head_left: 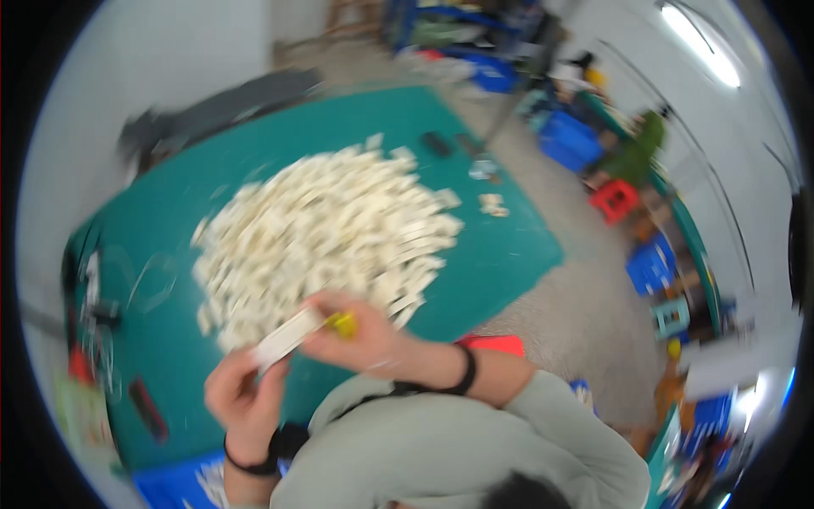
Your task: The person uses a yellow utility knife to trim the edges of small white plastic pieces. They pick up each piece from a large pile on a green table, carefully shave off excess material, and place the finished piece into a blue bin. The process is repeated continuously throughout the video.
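Note:
A white rectangular block-like piece is gripped at its near-left end by my left hand, between thumb and fingers. My right hand is closed around a small yellow object, its kind blurred by motion, and its fingers meet the far-right end of the white piece. Just beyond both hands lies a large heap of similar cream-white pieces, spread over the green tabletop.
Dark items, a clear container and a few loose pieces lie to the heap's right. On the left are a red-and-black tool and cables. A blue bin stands at lower left. People work farther right.

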The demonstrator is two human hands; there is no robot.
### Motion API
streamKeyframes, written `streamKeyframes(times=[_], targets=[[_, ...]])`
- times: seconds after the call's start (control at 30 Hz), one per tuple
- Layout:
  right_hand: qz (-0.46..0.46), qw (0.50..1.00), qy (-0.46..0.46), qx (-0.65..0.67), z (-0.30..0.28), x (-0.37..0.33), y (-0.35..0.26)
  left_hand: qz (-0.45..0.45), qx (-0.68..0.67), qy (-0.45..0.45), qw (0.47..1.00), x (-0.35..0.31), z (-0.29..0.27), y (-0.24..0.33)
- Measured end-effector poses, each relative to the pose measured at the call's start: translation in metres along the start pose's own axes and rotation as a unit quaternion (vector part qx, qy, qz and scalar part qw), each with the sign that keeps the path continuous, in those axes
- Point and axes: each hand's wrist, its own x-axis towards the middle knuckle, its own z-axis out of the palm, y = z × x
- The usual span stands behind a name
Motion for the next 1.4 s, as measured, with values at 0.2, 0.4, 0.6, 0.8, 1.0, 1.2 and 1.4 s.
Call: streamKeyframes(times=[0.2, 0.4, 0.6, 0.8, 1.0, 1.2, 1.4], targets=[[0.010, 0.989, -0.036, 0.142, -0.015, -0.006, -0.007, 0.066, 0.061, -0.028, 0.996, 0.008, 0.019, 0.009], [-0.014, 0.991, 0.093, 0.091, -0.014, -0.019, 0.002, -0.049, -0.014, -0.114, 0.992, 0.010, 0.026, 0.020], [-0.131, 0.988, 0.061, -0.048, -0.002, -0.038, -0.024, 0.000, -0.090, -0.089, 0.992, -0.009, 0.012, 0.044], [-0.261, 0.935, 0.010, -0.241, 0.008, -0.041, -0.029, 0.077, 0.042, -0.050, 0.995, -0.016, 0.009, 0.049], [-0.270, 0.933, 0.016, -0.235, 0.011, -0.033, -0.031, 0.166, 0.166, -0.008, 0.972, -0.013, 0.013, 0.049], [-0.264, 0.935, 0.014, -0.235, 0.011, -0.026, -0.028, 0.191, 0.209, -0.010, 0.959, -0.008, 0.013, 0.046], [-0.260, 0.931, 0.025, -0.254, 0.011, -0.018, -0.023, 0.201, 0.241, -0.014, 0.949, -0.003, 0.010, 0.043]])
